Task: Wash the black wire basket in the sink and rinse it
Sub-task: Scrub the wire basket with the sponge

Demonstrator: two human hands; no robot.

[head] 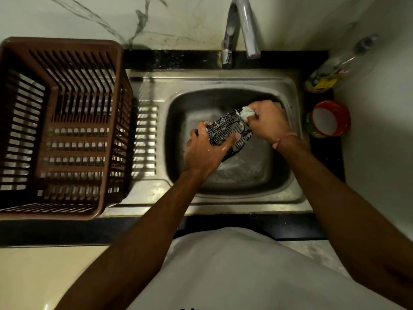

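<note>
Over the sink, black wire basket clamped in left hand; right hand pinching scrubber.

The sink is set into the surface, with the tap rising behind its far rim, near the middle. Inside the bowl, held above its bottom, is the wire basket. The left hand grips the basket's near left side, and the right hand is at its far right end, pressing a scrubbing pad against the wire. To the left of the bowl a large crate stands on the draining board. To the right of the sink, on the surface, a round tub sits near the bowl's rim, and a bottle stands behind it, farther off by the wall.
</note>
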